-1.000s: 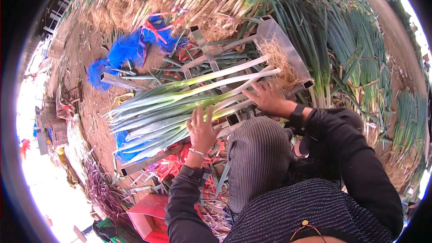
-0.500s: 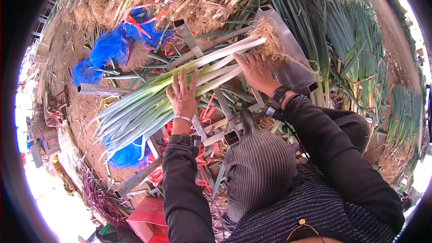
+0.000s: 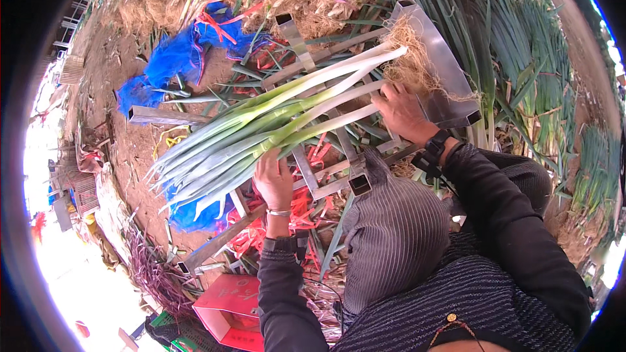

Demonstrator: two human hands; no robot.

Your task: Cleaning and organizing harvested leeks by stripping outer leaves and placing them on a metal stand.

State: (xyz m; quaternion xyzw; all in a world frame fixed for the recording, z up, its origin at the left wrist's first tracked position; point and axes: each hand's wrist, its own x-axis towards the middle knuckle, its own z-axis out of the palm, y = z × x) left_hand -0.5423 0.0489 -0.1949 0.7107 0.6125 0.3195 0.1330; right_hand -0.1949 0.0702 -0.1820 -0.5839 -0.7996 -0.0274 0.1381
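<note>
A bunch of several leeks (image 3: 287, 114) lies across a metal frame (image 3: 303, 173), green leaves to the left and white stems and roots (image 3: 414, 58) to the right. My left hand (image 3: 274, 181) is at the near edge of the bunch, its closed fingers on the nearest leek where white turns to green; the fingertips are partly hidden. Near the root end, my right hand (image 3: 403, 114) has its fingers closed round the white stem of the nearest leek. That stem lies a little apart from the others.
A metal plate (image 3: 450, 58) stands upright beyond the roots. Piled leeks (image 3: 521, 78) fill the far side and right. Blue netting (image 3: 166, 62) and red ties (image 3: 300, 215) lie around the frame. An open red box (image 3: 228, 303) sits at the near left.
My left hand has slid off the top of the bunch to its near edge, its spread fingers now closed. The right hand has drawn the nearest stem slightly toward me. The view has shifted.
</note>
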